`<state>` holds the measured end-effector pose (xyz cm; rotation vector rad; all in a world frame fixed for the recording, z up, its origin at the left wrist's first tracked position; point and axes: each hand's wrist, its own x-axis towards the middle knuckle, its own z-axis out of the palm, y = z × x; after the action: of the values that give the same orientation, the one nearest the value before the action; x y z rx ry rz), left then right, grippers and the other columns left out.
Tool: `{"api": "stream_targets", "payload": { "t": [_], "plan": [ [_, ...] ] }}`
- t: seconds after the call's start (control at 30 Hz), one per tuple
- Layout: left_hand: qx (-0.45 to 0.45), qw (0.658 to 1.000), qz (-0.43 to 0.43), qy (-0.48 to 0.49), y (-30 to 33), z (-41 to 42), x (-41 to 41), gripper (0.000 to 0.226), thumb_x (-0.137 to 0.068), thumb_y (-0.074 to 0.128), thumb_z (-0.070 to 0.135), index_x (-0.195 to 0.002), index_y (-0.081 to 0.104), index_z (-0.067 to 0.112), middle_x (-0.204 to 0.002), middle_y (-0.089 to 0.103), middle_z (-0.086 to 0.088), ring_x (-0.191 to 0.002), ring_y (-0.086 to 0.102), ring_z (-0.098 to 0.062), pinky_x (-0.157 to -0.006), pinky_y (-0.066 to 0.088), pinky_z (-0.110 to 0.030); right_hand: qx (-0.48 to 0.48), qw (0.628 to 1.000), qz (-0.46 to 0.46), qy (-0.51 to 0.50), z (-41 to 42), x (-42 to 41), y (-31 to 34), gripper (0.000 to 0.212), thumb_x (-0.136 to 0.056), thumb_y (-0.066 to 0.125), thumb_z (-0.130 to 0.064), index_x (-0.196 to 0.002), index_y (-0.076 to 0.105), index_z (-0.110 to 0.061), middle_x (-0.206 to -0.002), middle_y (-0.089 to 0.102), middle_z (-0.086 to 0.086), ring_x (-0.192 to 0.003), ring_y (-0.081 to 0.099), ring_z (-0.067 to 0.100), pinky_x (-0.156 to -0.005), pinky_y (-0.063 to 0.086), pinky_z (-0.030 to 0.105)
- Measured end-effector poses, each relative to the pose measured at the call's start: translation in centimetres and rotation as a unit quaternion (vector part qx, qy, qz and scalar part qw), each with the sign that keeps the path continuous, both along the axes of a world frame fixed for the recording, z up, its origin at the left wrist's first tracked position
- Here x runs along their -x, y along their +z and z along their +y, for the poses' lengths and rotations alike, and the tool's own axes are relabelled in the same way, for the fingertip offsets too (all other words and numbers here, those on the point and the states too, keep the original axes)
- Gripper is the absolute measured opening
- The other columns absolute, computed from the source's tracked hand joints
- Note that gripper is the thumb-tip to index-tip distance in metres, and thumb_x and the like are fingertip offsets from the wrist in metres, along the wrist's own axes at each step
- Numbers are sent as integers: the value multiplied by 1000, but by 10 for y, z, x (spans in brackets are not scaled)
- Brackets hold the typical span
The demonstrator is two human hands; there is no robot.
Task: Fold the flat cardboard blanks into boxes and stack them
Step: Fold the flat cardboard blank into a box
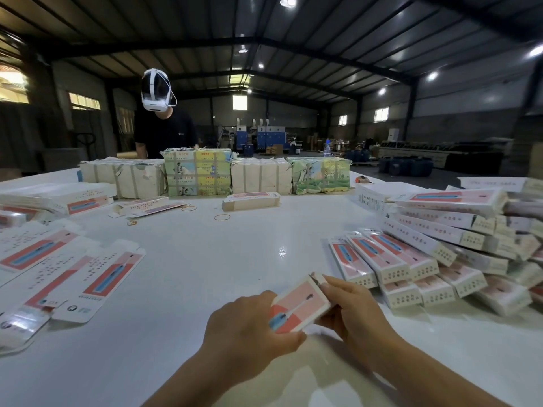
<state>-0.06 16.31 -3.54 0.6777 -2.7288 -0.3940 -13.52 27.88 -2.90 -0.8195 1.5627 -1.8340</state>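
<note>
A small pink and white box [298, 305] with a blue and red print is held just above the white table [205, 274], near its front edge. My left hand [246, 324] grips its near end, fingers curled under it. My right hand [349, 306] holds its right side, with fingers at the far end flap. Flat printed blanks [88, 274] lie spread on the left. A heap of folded boxes [440, 248] is piled on the right.
Wrapped paper bundles [197, 171] line the far side of the table, with one folded box [251, 199] and several rubber bands [221, 217] before them. A person wearing a headset [164, 124] stands behind the bundles. More blanks [58, 198] lie at the far left.
</note>
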Motion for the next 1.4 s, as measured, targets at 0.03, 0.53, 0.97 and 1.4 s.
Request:
{"api": "stream_targets", "payload": {
  "t": [0.03, 0.53, 0.97, 1.4],
  "plan": [
    [1, 1000, -1, -1, 0, 0, 0, 63, -72, 49, 77, -121, 41, 39, -125, 54, 22, -79, 60, -8, -68, 50, -12, -4, 1000, 8, 4, 0, -1, 1, 47, -100, 39, -10, -77, 78, -21, -84, 73, 14, -82, 72, 26, -62, 57, 27],
    [49, 999, -23, -5, -1, 3, -1, 54, -72, 48, 78, -108, 38, 40, -111, 58, 19, -81, 60, -7, -76, 52, -18, -110, 916, 382, -49, 3, -9, -14, 27, -99, 41, -17, -77, 56, -24, -69, 66, -13, -72, 67, 0, -58, 52, 15],
    [62, 998, -12, 13, -3, -14, -3, 51, -73, 46, 76, -100, 46, 33, -91, 58, 15, -76, 58, -8, -72, 54, -26, -112, 948, 269, 131, -3, -10, -20, 84, -81, 59, -45, -136, -3, -59, -149, 6, -30, -137, 29, 4, -114, 32, 31],
    [230, 971, 64, -11, 2, -29, -8, 74, -75, 49, 63, -130, 54, 15, -133, 55, -4, -117, 54, -29, -95, 43, -48, -144, 705, 693, -46, 3, 27, -13, 62, -87, 57, -48, -142, 37, -28, -129, 53, -4, -113, 42, 18, -92, 41, 35]
  ]
}}
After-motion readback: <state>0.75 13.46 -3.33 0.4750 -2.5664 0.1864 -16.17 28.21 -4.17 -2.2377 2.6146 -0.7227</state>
